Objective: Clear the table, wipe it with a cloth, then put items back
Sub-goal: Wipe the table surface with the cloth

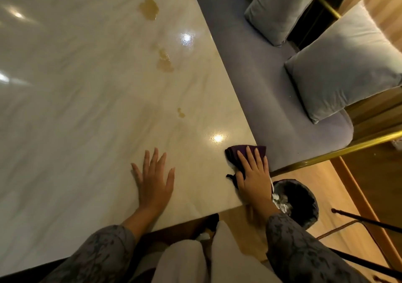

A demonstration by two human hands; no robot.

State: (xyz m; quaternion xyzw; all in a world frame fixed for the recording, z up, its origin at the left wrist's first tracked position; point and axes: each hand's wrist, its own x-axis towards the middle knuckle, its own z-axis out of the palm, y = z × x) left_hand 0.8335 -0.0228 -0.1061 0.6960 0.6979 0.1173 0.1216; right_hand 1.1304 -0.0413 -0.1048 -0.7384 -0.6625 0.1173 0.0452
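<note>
While our left hand point(155, 180) rests flat, fingers spread, on the tabletop point(76, 108), our right hand point(253, 178) presses the purple cloth point(237, 153) with straight fingers at the tabletop's near right corner.

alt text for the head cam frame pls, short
A person's right hand presses a dark purple cloth flat on the near right corner of a glossy marble table, while the left hand rests open beside it. Brownish spill stains dot the surface farther along; a lined waste bin stands below the corner.
</note>
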